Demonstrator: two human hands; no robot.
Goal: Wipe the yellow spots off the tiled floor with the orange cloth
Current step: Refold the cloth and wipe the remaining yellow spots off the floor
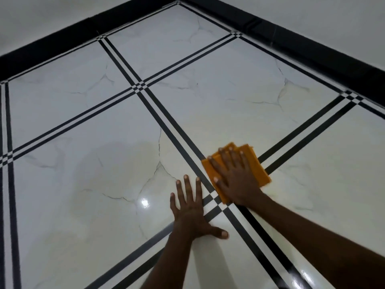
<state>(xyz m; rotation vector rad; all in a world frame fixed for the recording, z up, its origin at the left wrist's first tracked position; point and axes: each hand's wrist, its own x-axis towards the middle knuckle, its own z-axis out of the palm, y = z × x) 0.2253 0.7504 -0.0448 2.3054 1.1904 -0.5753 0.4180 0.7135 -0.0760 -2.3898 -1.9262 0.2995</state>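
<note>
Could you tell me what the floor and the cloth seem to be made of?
Floor: likely glazed ceramic or porcelain tile with a printed marble look. It is glossy, with a bright light reflection, grey veins and black border stripes. It could be real stone.
Cloth: a soft, matte orange woven or microfibre fabric, folded flat under the right hand.

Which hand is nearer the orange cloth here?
Right. The right hand lies flat on the orange cloth, pressing it down; the left hand rests on the tiled floor beside it.
</note>
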